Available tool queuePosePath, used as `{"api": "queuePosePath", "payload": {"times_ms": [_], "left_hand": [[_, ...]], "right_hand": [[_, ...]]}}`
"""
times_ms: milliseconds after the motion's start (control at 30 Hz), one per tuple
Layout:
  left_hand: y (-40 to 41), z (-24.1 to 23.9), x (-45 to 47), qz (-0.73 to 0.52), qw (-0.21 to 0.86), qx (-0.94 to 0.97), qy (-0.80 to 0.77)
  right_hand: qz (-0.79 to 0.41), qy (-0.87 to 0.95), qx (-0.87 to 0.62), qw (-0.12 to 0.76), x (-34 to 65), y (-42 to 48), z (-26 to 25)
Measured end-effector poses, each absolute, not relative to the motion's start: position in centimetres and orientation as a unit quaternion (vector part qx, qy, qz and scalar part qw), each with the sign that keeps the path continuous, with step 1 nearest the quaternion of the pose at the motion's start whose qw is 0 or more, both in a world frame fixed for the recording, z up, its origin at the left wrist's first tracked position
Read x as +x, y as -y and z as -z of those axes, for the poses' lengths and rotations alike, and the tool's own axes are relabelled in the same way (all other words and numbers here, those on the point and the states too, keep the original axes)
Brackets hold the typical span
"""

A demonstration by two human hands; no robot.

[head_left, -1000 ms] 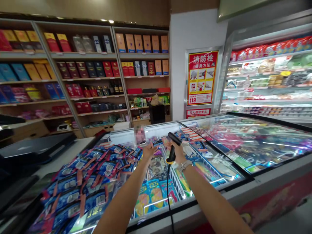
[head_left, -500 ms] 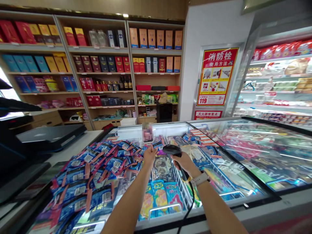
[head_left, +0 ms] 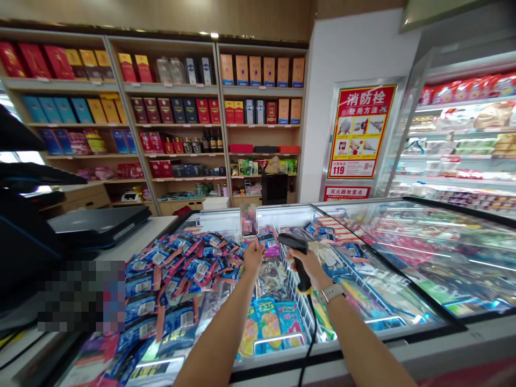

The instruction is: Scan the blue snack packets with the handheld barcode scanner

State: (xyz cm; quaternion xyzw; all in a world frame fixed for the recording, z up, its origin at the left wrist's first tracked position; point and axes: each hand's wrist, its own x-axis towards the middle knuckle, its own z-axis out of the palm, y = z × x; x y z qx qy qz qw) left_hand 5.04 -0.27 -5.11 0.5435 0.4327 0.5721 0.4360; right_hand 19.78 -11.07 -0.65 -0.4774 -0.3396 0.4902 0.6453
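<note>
My right hand (head_left: 308, 263) is wrapped round the handle of a black barcode scanner (head_left: 293, 243), its head turned to the left. From the handle's yellow-ringed base a black cable (head_left: 313, 322) hangs down past the freezer edge. My left hand (head_left: 253, 257) is closed in a pinch just left of the scanner head; what the fingers hold, if anything, I cannot make out. Close beside its fingertips is a blue and pink packet (head_left: 266, 239). Left of this hand, a heap of similar blue packets (head_left: 199, 269) spreads over the freezer.
Under my arms is a glass-topped freezer (head_left: 403, 333) with wire baskets and bagged goods. A blurred-out upright panel (head_left: 249, 220) stands beyond my left hand. The left counter (head_left: 159, 228) carries dark checkout equipment (head_left: 100, 226). Box-filled shelves (head_left: 181, 91) line the back wall.
The whole view has shifted slightly, so the shelves and packets appear a little further right and lower. The scanner's head appears more tilted. Both hands keep their closed grip.
</note>
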Motion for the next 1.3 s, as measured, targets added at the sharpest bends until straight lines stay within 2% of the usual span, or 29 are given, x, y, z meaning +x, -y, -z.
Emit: {"api": "queuePosePath", "payload": {"times_ms": [167,400,500,633,733,900,1133,1300], "left_hand": [[1.7,1.5,1.7,-0.579,0.294,0.611,-0.454],[3.1,-5.0,-11.2,-0.539,0.093,0.637,-0.543],[4.2,-5.3,-16.7,-0.507,-0.015,0.641,-0.576],[5.4,-3.4,-20.9,-0.398,-0.135,0.688,-0.591],[5.5,-1.9,-21.8,-0.353,-0.153,0.705,-0.595],[4.3,-1.2,-21.6,-0.349,-0.171,0.692,-0.608],[4.0,-1.9,-21.6,-0.330,-0.151,0.694,-0.621],[5.0,-3.4,-20.1,-0.324,-0.145,0.692,-0.628]], "right_hand": [[-0.582,0.238,-0.297,0.719,13.9,10.1,-2.0],[-0.693,0.208,-0.174,0.667,2.0,6.5,-5.1],[-0.725,0.200,-0.167,0.638,-2.6,5.5,-4.9],[-0.732,0.199,-0.204,0.619,-6.9,5.1,-3.3],[-0.718,0.213,-0.216,0.626,-8.5,4.9,-2.2],[-0.700,0.236,-0.231,0.634,-9.3,3.8,-1.8],[-0.695,0.207,-0.237,0.647,-9.5,3.4,-2.4],[-0.713,0.180,-0.220,0.641,-6.2,4.2,-3.0]]}}
